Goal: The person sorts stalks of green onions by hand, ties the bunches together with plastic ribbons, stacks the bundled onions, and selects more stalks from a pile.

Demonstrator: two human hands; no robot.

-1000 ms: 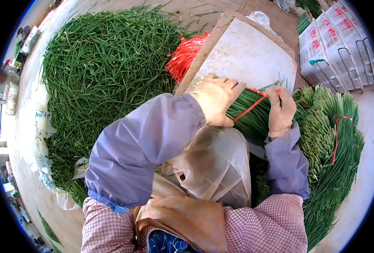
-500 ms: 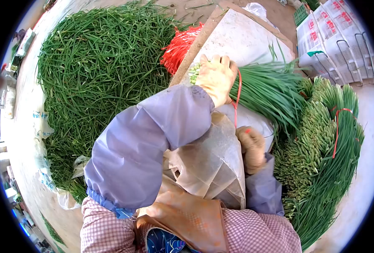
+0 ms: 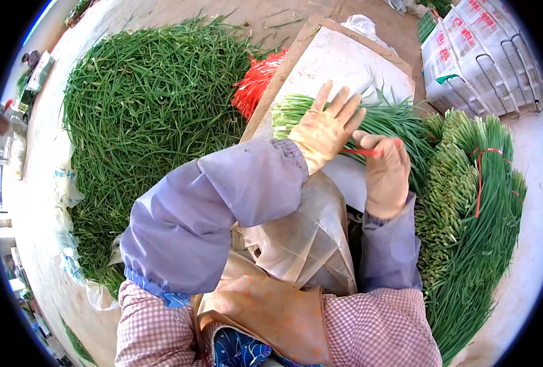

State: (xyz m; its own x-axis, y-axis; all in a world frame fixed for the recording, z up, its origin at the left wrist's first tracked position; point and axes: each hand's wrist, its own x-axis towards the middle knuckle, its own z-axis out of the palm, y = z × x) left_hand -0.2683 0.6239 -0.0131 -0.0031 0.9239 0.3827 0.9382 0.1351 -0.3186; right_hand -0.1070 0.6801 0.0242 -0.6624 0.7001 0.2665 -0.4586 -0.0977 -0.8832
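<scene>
A bunch of green stalks [image 3: 400,122] lies across the white board [image 3: 345,58], its pale cut ends at the left. My left hand [image 3: 328,129] rests on the bunch near those ends, fingers spread. Just right of it, my right hand [image 3: 387,174] pinches a red tie [image 3: 358,151] at the near side of the bunch. How the tie runs beneath my left hand is hidden. Both hands wear tan gloves.
Loose green leaves [image 3: 155,116] form a large heap at the left. Red ties [image 3: 256,82] lie beside the board. Stacked bundles [image 3: 467,214] stand at the right, below white crates [image 3: 482,58]. A plastic-covered knee [image 3: 308,226] is in front of the board.
My right hand first dropped toward the knee with the red tie, then rose back to the bunch. My left hand's fingers have spread. The bunch now lies flatter, with its cut ends showing.
</scene>
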